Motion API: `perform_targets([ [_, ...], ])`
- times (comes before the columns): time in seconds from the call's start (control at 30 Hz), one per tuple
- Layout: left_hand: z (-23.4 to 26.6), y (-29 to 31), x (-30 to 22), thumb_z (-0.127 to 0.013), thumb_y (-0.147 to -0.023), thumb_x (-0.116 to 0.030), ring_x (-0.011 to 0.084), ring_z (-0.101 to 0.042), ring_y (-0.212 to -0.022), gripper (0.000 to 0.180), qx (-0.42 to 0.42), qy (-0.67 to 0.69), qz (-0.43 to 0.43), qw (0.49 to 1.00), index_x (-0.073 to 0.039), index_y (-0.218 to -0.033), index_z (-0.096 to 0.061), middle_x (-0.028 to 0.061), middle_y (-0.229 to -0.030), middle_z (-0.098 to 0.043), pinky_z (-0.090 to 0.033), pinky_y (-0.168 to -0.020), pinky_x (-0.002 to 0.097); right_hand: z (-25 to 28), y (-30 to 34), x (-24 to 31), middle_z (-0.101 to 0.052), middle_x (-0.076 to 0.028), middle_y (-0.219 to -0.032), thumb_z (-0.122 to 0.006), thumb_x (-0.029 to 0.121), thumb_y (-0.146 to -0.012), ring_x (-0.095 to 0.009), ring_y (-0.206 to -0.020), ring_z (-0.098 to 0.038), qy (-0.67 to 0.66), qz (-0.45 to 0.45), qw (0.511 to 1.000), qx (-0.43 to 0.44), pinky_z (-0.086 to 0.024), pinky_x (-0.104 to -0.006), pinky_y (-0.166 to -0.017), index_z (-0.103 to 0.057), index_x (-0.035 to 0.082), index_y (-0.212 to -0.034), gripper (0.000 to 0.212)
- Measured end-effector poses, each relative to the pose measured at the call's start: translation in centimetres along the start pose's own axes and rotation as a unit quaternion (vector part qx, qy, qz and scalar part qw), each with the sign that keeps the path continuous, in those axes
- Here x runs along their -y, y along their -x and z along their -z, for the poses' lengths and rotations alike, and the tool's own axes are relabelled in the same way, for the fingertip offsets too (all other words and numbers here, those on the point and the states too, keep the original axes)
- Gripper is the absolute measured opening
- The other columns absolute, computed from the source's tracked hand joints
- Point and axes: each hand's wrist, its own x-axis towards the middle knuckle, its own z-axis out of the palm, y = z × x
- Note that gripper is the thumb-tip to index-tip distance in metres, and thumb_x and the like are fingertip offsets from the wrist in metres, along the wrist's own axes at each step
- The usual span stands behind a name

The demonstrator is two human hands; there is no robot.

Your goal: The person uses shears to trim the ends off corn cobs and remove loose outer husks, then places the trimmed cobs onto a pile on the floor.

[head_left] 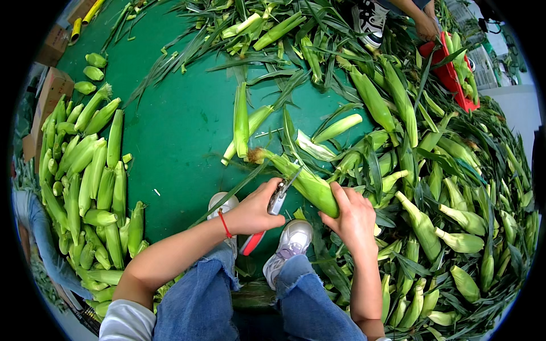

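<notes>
My left hand (255,209), with a red cord on its wrist, is closed round pruning shears (277,200) that have a silver body and a red handle end. Their thin blade lies against the silk end of a green ear of corn (310,188). My right hand (354,217) grips the thick end of that ear, which is still in its husk, with brown silk at its tip. Just beyond are two more husked ears (241,119), one lying over the other. A paler ear (338,128) lies near cut husk pieces (314,146).
Trimmed ears (85,170) are piled on the left. Untrimmed corn with long leaves (421,227) heaps up on the right. Husk and leaf scraps (227,42) cover the far side of the green floor (182,113). At the far right another person's hand (426,27) is at a red basket (449,77).
</notes>
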Motion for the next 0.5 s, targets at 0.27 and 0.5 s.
perform_targets([
  [0.27, 0.7, 0.0, 0.9, -0.061, -0.065, -0.01, 0.0332, -0.058, -0.062, 0.058, -0.059, -0.175, -0.081, 0.979, -0.002, -0.12, -0.045, 0.0162, -0.07, -0.056, -0.045, -0.057, 0.039, -0.6, -0.3, -1.8, -0.051, -0.011, -0.093, -0.076, 0.025, -0.057, -0.027, -0.09, -0.052, -0.159, -0.054, 0.983, 0.077, -0.045, -0.0379, -0.074, -0.057, 0.009, -0.112, 0.061],
  [0.5, 0.9, -0.6, 1.6, -0.061, -0.065, -0.01, 0.0289, -0.059, -0.068, 0.062, -0.049, -0.243, -0.094, 0.964, -0.002, -0.124, -0.041, 0.0152, -0.079, -0.058, -0.047, -0.061, 0.0366, -3.2, 0.9, -4.9, -0.059, -0.012, -0.096, -0.075, 0.024, -0.063, -0.022, -0.089, -0.056, -0.463, -0.133, 0.859, 0.171, -0.044, -0.0313, -0.081, -0.052, 0.002, -0.118, 0.063],
])
